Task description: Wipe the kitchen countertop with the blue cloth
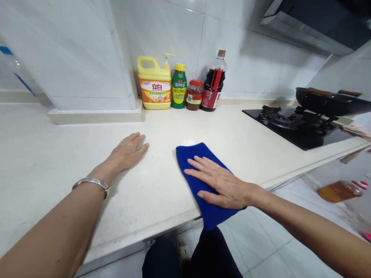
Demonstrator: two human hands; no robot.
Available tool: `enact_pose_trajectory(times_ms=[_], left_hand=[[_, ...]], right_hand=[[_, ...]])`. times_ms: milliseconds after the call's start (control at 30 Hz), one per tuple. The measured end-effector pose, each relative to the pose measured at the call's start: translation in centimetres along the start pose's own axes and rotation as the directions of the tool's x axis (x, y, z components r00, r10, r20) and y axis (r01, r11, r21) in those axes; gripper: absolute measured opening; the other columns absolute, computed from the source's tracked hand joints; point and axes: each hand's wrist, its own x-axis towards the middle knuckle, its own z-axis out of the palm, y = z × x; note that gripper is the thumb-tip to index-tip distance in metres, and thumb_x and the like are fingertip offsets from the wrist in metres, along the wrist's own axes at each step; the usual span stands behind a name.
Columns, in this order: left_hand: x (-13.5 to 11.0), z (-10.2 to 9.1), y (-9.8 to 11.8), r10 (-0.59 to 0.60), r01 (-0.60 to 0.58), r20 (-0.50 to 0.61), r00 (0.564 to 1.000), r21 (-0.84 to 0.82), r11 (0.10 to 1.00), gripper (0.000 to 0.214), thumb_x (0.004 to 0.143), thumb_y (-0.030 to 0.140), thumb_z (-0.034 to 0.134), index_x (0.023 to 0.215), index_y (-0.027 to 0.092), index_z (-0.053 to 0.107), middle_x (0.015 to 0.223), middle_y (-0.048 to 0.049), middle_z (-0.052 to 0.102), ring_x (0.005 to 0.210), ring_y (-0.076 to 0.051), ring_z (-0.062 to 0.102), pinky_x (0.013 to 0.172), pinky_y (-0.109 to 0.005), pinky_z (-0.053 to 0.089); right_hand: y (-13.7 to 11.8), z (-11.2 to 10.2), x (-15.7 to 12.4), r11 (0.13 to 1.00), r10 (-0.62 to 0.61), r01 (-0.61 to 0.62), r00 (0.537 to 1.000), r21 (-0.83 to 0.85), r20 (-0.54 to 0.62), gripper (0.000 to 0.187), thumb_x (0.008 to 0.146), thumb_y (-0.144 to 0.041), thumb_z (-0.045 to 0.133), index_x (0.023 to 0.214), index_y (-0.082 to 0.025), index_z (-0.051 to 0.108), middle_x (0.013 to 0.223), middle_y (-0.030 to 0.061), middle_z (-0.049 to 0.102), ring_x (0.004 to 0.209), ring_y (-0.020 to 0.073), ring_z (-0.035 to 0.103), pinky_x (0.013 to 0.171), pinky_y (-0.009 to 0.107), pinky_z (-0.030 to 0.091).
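Observation:
My right hand lies flat on a blue cloth, its fingers stretched out and spread over the fabric. The cloth rests on the white countertop, and its near corner hangs over the front edge. To the left, my left hand is open with its palm down on the bare counter, holding nothing. A silver bangle circles the left wrist.
Along the wall stand a yellow detergent jug, a green bottle, a red-lidded jar and a dark sauce bottle. A wok sits on the black gas stove at right. The wall pillar juts out at left.

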Motion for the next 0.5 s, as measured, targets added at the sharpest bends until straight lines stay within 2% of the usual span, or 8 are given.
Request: enact_pose_trajectory(times_ms=[133, 333, 500], left_hand=[[0.1, -0.1, 0.0, 0.008, -0.008, -0.010, 1.000, 0.003, 1.000, 0.075, 0.095, 0.054, 0.025, 0.153, 0.008, 0.042, 0.166, -0.0122, 0.031, 0.154, -0.027, 0.026, 0.129, -0.044, 0.020], [0.1, -0.3, -0.1, 0.014, -0.014, 0.000, 1.000, 0.008, 1.000, 0.078, 0.094, 0.056, 0.023, 0.153, 0.007, 0.040, 0.166, -0.0128, 0.030, 0.154, -0.026, 0.025, 0.129, -0.042, 0.018], [0.1, -0.5, 0.0, -0.006, 0.005, 0.018, 1.000, 0.018, 1.000, 0.082, 0.092, 0.059, 0.021, 0.154, 0.008, 0.039, 0.167, -0.0106, 0.028, 0.155, -0.024, 0.023, 0.129, -0.041, 0.015]], right_hand=[[3.6, -0.8, -3.7, 0.996, 0.079, -0.081, 0.995, -0.028, -0.059, 0.064, 0.104, -0.054, 0.042, 0.162, -0.032, 0.028, 0.171, 0.0020, 0.015, 0.158, 0.0265, 0.007, 0.129, 0.057, 0.010], [8.7, -2.0, -8.4, 0.974, 0.206, -0.215, 0.971, -0.075, -0.119, 0.062, 0.104, -0.056, 0.040, 0.161, -0.036, 0.028, 0.170, -0.0010, 0.018, 0.157, 0.0291, 0.012, 0.128, 0.061, 0.015], [13.1, -3.1, -11.9, 0.959, 0.256, -0.271, 0.954, -0.087, -0.157, 0.060, 0.103, -0.056, 0.039, 0.160, -0.038, 0.029, 0.170, -0.0026, 0.022, 0.157, 0.0288, 0.016, 0.129, 0.060, 0.014]])
